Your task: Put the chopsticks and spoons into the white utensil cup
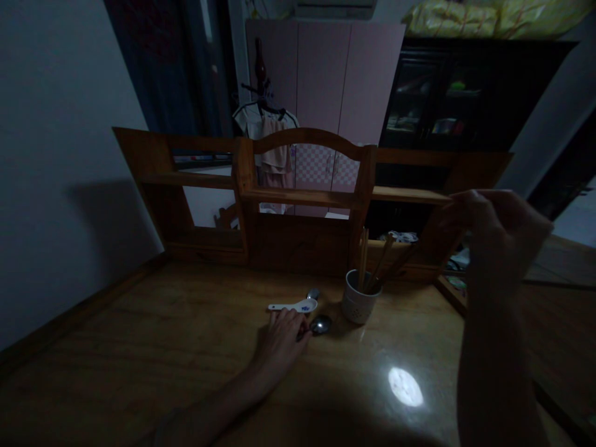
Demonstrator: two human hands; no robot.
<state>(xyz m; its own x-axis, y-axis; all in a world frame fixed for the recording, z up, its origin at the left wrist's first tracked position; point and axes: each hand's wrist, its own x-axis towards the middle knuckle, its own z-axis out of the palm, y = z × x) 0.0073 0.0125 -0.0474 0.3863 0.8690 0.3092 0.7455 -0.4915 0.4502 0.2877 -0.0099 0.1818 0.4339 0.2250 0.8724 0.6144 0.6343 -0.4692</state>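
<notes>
My left hand [283, 338] rests on the table with its fingers curled. Its thumb and forefinger close on the handle of a metal spoon [321, 324], whose shiny bowl points right. Just beyond the fingertips lies a white ceramic soup spoon [293, 307] with a blue pattern. Behind it shows the bowl of a second metal spoon [313, 294]. Raised at the right, my right hand [496, 217] has its fingers pinched together; dimness hides what they hold, if anything. A light perforated utensil holder [358, 304] stands between the hands, with several chopsticks [363, 261] upright or leaning in it.
A wooden shelf unit [302, 239] borders the back of the wooden table [186, 347]. Light reflects in a bright spot on the tabletop. Farther off are a pink wardrobe [321, 81], a dark cabinet [465, 93] and hanging clothes [274, 136]. A wall [60, 155] stands left.
</notes>
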